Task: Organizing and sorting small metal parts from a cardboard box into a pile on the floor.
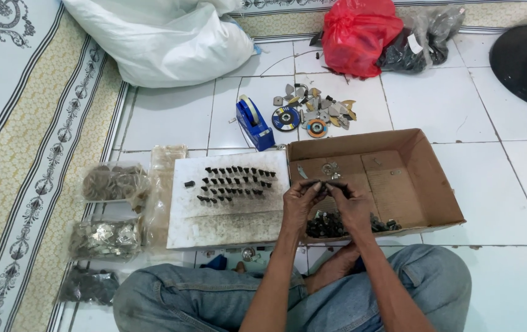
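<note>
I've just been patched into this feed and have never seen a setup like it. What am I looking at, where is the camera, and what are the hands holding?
There is no machine here. A person sits on a white tiled floor, and the single picture comes from a camera on their head, looking down past their blue-jeaned knees.

The left hand and right hand meet over an open brown cardboard box and pinch a small dark part between their fingertips; what it is, is too small to tell. A heap of similar dark pieces lies in the box.

Left of the box, a white board carries rows of small dark pieces. Behind are a blue tape dispenser, round discs with metal scraps, a red plastic bag and a large white sack.
</note>
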